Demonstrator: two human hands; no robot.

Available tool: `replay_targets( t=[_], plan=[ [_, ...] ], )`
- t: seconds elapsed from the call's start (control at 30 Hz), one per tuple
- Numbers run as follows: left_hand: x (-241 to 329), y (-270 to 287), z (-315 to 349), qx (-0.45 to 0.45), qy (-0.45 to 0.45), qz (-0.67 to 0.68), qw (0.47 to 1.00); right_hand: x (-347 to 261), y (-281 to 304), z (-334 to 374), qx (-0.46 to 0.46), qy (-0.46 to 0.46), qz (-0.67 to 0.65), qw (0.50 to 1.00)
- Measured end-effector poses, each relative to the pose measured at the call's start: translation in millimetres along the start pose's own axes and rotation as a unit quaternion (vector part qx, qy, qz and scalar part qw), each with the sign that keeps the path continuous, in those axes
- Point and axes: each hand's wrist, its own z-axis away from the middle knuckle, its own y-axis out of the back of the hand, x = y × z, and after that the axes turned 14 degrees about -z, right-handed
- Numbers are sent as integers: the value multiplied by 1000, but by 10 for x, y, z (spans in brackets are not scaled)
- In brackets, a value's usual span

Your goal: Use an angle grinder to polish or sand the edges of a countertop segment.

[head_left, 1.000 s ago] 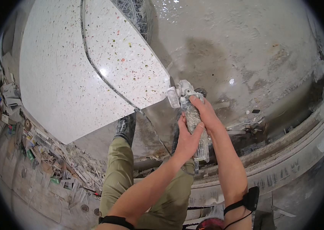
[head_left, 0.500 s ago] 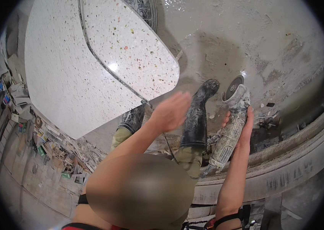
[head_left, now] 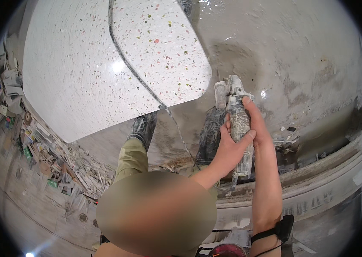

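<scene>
half a second ago the left hand (head_left: 228, 150) was raised free in front of the boots and only the right hand (head_left: 256, 124) carried the angle grinder (head_left: 237, 124), tilted off to the right; now the left hand has come back onto the tool and the grinder stands nearly straight up the picture. its long axis runs from the person's lap toward the far floor, with the guarded disc head at the far end, just beside the rounded corner of the white speckled stone slab (head_left: 104, 68) but not touching it. both hands are clamped on the dusty body, left fingers wrapped around the middle, right hand closed along its right side. the grinder hangs over the wet concrete floor (head_left: 301, 64), above the right rubber boot (head_left: 209, 137).
</scene>
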Motion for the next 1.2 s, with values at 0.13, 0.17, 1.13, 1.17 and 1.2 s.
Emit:
replay_targets(
  t=[0.13, 0.17, 1.13, 1.17, 1.2],
  plan=[
    [-61, -96, -3, 86, -49, 6, 995, -30, -12, -11, -5, -1, 25, 1000],
    [-75, -90, -3, 87, -49, 8, 995, -22, -13, -20, -5, -2, 26, 1000],
    [-90, 53, -82, 64, -18, -20, 998, -21, -122, -13, 22, 75, 56, 995],
    [-66, 33, -83, 75, 7, -6, 997, 5, -68, -32, 41, 97, 77, 991],
    [-96, 64, -74, 73, 11, -25, 997, 38, -68, -36, 41, 99, 58, 993]
  ],
)
